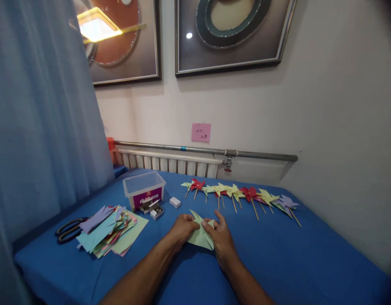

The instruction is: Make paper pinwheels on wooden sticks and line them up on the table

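Note:
Between my two hands is a pale green sheet of paper (pixel 200 239), cut in from its corners, with some points folded up toward the middle. My left hand (pixel 183 228) grips its left side, thumb and fingers closed near the centre. On the right side my right hand (pixel 221 237) pinches the paper between thumb and fingers, one finger sticking up. The paper is held just above the blue cloth. Behind my hands lies a row of paper pinwheels on sticks, among them a red pinwheel (pixel 250 194) and a lilac pinwheel (pixel 287 202).
Left of my hands lie a pile of coloured paper (pixel 109 231) and black-handled scissors (pixel 70 231). Farther back are a clear plastic tub (pixel 144 186), an opened small box (pixel 156 212) and a white box (pixel 175 202). A blue curtain (pixel 46 106) hangs along the left; a pipe (pixel 202 150) runs behind the table.

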